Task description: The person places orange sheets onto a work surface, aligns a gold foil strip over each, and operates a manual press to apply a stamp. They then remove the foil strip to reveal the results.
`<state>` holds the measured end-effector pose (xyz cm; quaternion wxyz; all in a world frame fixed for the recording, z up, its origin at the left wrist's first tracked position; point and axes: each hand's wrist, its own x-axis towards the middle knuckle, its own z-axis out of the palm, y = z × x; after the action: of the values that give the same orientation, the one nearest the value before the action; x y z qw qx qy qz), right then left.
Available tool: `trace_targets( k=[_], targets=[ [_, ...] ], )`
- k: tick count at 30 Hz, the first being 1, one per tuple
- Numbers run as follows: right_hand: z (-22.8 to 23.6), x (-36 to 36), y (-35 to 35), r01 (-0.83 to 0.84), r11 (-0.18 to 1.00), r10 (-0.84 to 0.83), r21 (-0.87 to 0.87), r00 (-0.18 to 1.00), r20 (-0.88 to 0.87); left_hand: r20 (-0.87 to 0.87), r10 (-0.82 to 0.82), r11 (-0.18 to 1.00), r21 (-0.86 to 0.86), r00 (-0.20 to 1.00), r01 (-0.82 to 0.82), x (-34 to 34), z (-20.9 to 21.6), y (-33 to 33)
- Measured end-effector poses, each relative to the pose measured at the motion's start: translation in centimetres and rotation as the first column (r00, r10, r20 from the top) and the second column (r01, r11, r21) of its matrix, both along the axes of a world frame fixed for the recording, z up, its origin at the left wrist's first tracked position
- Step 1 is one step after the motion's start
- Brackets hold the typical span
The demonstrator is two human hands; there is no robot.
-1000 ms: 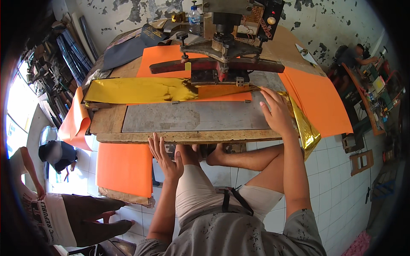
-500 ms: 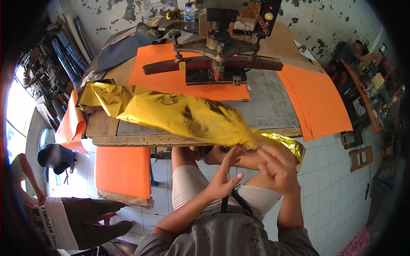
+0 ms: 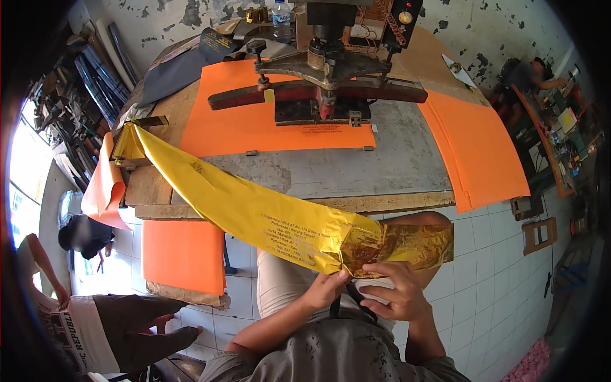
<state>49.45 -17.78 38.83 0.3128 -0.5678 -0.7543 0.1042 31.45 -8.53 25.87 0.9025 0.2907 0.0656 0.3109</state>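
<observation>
A long strip of gold foil hangs slantwise from a small block at the table's left edge down to my lap. Rows of printed lettering show on its middle, and its right end is darker, wrinkled and see-through. My left hand pinches the lower edge of the foil between thumb and fingertips. Just to the right, my right hand has its thumb and index finger on the same edge, the other fingers loosely curled. Beyond the foil, a press stands over an orange sheet lying on a grey metal plate.
More orange sheets lie at the table's right, and another orange stack sits below the table's left front. A dark sheet and a water bottle are at the back. Other people are at the left and far right.
The foil was bunched and twisted over the table edge; now it is spread flatter and pulled down toward my lap. Both hands have lowered and taken hold of its lower edge.
</observation>
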Motion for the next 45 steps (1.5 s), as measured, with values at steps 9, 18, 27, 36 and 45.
trace_targets(
  k=[9,18,27,36,45],
  targets=[
    [-0.9,3.7,3.0,0.309,0.946,-0.274,0.101,0.924,-0.265,-0.061,-0.020,1.000,0.006,0.998,0.020,-0.1,-1.1,-0.5],
    [-1.5,6.1,4.2,0.256,0.964,-0.266,-0.075,0.929,-0.256,-0.181,-0.112,0.969,0.197,0.977,0.147,-0.4,0.5,0.3],
    [-1.6,6.3,3.5,0.284,0.948,-0.312,-0.143,0.918,-0.245,-0.171,-0.046,0.916,0.385,0.984,0.109,-2.0,3.2,1.1],
    [-5.0,5.1,2.2,-0.079,0.844,-0.155,-0.530,0.911,-0.381,-0.137,0.289,0.944,0.208,0.948,-0.257,-9.9,0.4,1.8],
    [-12.2,-0.7,4.7,-0.279,0.793,0.052,-0.542,0.917,-0.396,0.042,0.729,0.670,0.161,0.683,-0.725,-22.9,0.2,6.0]
  ],
)
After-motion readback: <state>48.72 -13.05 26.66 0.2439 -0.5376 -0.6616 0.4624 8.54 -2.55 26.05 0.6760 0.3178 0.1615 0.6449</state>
